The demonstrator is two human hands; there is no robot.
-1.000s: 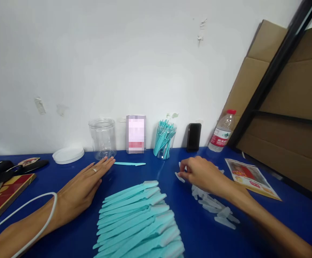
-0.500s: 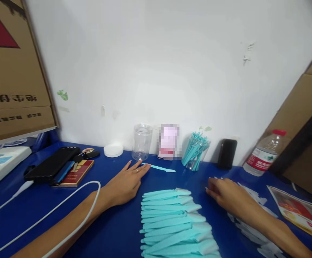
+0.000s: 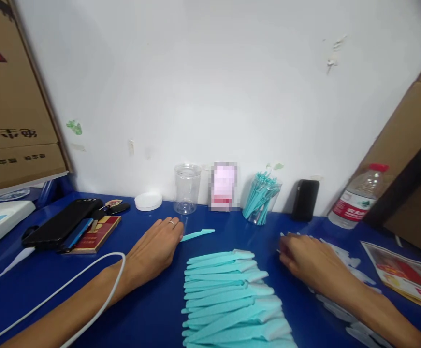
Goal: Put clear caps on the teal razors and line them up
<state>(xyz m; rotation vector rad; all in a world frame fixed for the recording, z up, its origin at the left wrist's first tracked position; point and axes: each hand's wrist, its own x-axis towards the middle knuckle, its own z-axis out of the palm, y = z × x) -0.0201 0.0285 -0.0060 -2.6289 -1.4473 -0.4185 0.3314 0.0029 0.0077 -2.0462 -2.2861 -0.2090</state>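
Observation:
My left hand (image 3: 159,246) is above the blue table, closed round the handle end of a turquoise eyebrow razor (image 3: 200,234). The razor's blade end points right. My right hand (image 3: 300,253) is closed over a scatter of translucent whitish blade covers (image 3: 337,309); its fingertips are partly blurred, and I cannot make out what they grip. Between my hands, nearer to me, lies a stacked row of turquoise eyebrow razors (image 3: 228,295), with pale covers on their right ends.
Along the wall stand a clear jar (image 3: 187,188), its white lid (image 3: 148,201), a blurred-out phone (image 3: 224,186), a jar of turquoise sticks (image 3: 262,198), a black box (image 3: 305,200) and a water bottle (image 3: 358,195). A white cable (image 3: 119,275) crosses my left forearm.
My left hand has drawn back toward me and leftward, its fingers now closed on the single razor, which has turned. My right hand stays over the covers. The view has shifted slightly.

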